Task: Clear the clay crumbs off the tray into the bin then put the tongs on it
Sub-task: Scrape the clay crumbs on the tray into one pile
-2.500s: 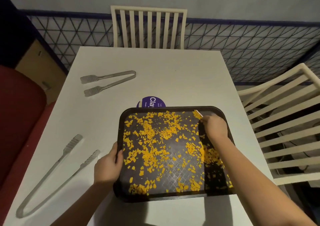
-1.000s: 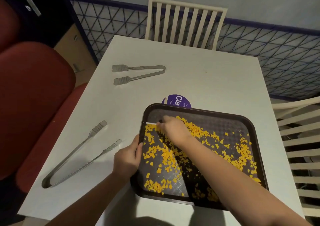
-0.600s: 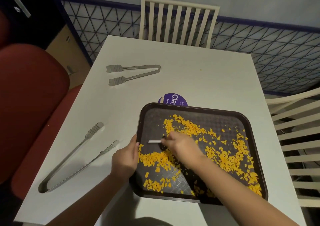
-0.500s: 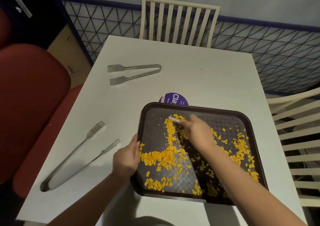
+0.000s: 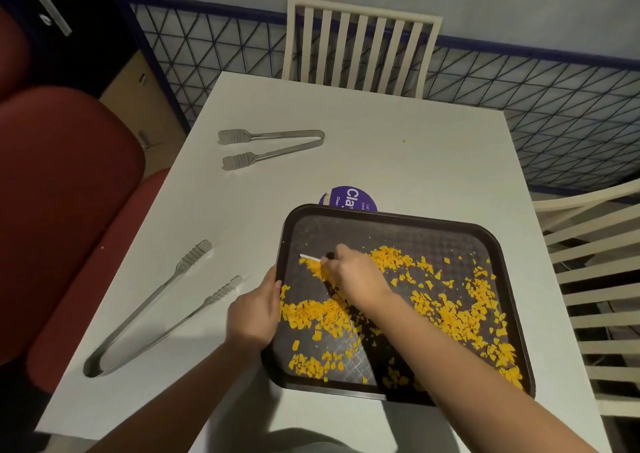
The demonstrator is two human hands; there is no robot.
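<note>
Right hand (image 5: 356,276) reaching across the dark brown tray (image 5: 498,244), fingers pinched on a thin white scraper (image 5: 309,257) whose free end points left toward the tray's left rim, long axis running nearly left to right. Left hand (image 5: 254,312) curled over that same left rim, thumb inside, steadying the tray on the white desk (image 5: 398,161). Orange clay crumbs (image 5: 460,317) lying in two loose bands: one under and just below the scraper near the left hand, the other trailing from the tray's middle down to its near right corner; far edge of the tray mostly bare. Judging from this, sweeping step only, crumbs not gathered into one heap, nothing tipped out; no bin in view, so its direction cannot be told. Next stroke probably calls for drawing the blade rightward and toward the body, across the left band, to join it to the right one. Long tongs (image 5: 156,314) lying on the desk left of the tray, just beside the left hand, hinge end toward the body, tips pointing away and to the right. Short tongs (image 5: 270,147) farther off, tips pointing left. Left hand clearly nearer to both. Purple clay tub lid (image 5: 348,198) half hidden behind the tray's far rim.
</note>
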